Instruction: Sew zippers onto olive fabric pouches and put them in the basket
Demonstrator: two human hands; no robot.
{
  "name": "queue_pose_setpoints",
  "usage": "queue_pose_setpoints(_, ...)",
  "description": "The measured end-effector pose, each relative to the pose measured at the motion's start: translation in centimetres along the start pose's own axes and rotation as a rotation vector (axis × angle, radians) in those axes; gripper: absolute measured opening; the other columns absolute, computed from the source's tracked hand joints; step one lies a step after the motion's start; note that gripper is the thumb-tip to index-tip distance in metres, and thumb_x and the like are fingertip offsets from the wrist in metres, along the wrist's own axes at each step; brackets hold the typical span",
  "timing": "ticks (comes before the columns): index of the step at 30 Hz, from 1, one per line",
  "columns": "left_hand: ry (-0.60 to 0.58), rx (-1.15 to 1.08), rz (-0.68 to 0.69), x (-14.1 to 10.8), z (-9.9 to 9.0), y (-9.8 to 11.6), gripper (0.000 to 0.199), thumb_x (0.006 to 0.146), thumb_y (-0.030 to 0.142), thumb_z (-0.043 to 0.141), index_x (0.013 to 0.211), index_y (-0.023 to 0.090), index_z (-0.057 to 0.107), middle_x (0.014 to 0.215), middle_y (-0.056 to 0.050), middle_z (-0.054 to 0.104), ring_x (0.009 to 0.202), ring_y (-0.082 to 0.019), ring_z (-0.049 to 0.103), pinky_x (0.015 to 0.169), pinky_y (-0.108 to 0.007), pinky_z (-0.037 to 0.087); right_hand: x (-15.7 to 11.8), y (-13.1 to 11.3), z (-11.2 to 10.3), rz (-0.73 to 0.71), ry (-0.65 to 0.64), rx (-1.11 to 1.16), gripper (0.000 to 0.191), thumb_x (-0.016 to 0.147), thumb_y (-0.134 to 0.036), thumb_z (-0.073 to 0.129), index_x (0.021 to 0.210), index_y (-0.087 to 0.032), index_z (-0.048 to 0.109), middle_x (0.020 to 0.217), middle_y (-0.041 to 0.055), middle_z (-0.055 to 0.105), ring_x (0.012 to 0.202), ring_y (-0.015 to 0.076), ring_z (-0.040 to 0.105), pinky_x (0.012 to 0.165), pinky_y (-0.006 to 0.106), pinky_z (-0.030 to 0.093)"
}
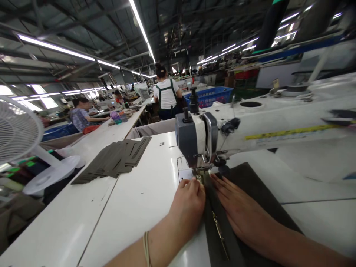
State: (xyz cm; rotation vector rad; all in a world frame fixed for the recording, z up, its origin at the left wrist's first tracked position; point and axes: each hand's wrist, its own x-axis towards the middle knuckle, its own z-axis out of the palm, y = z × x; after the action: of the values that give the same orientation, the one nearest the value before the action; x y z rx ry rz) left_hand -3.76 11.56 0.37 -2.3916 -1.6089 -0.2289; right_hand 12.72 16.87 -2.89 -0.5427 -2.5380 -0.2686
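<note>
Dark fabric panel with a zipper lies on the white worktop near its front edge, under the sewing machine foot. Left hand is loosely curled, fingertips pinning the panel's left edge right at the needle. Right hand lies flat and open on the cloth, gripping nothing. Toward the far left edge sits a stack of dark cut pieces, a fan beyond. Big factory hall, strip lights, people at other benches.

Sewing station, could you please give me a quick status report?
Left hand and right hand flat on dark fabric, flanking the zipper. Fingertips near the presser foot. Nothing blocking.
</note>
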Motion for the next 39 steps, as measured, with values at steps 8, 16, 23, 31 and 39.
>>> queue_pose_setpoints(8,0.053,-0.023,0.014,0.0,-0.2,-0.3,0.016,0.082,0.004,0.045,0.092,0.006,0.058,0.086,-0.012,0.059,0.081,-0.021,0.057,0.080,-0.036,0.051,0.0,0.2,0.6,-0.001,-0.016,0.001,0.044,0.083,-0.011,0.037,0.124,-0.003,0.049,0.126,0.0192,0.052,0.119,0.0242,0.047,0.098,0.045,0.041)
queue_pose_setpoints(16,0.033,-0.115,-0.055,0.8,-0.7,-1.5,0.013,0.080,0.008,0.047,0.082,0.011,0.059,0.086,-0.010,0.058,0.079,-0.021,0.056,0.074,-0.035,0.052,0.9,1.3,-0.9,0.025,0.004,0.200,0.041,0.084,-0.010,0.037,0.122,-0.009,0.052,0.120,0.0169,0.057,0.116,0.0234,0.049,0.097,0.045,0.042)
queue_pose_setpoints(23,0.134,-0.238,0.028,-2.2,-0.2,-0.7,0.026,0.079,0.008,0.052,0.104,0.013,0.059,0.105,-0.009,0.062,0.102,-0.019,0.057,0.092,-0.034,0.047,-2.7,-3.3,-4.5,-0.212,0.126,0.140,0.021,0.084,-0.014,0.046,0.090,-0.014,0.066,0.095,0.0112,0.067,0.088,0.0203,0.061,0.078,0.032,0.052)
queue_pose_setpoints(31,0.146,-0.196,0.007,-3.5,-0.4,0.8,0.025,0.083,0.012,0.052,0.106,0.014,0.060,0.112,-0.010,0.062,0.108,-0.021,0.057,0.095,-0.038,0.047,-3.4,-5.2,-3.5,-0.300,0.227,-0.063,0.035,0.078,-0.001,0.036,0.089,-0.009,0.068,0.087,0.0131,0.069,0.086,0.0227,0.062,0.079,0.035,0.052)
queue_pose_setpoints(39,0.123,-0.143,0.020,-2.7,-1.0,1.2,0.021,0.085,0.014,0.051,0.102,0.008,0.061,0.109,-0.012,0.064,0.106,-0.024,0.057,0.097,-0.037,0.047,-4.1,-5.7,-1.8,-0.155,0.331,0.028,0.038,0.080,-0.003,0.032,0.084,-0.009,0.069,0.083,0.0130,0.069,0.082,0.0248,0.063,0.074,0.035,0.054)
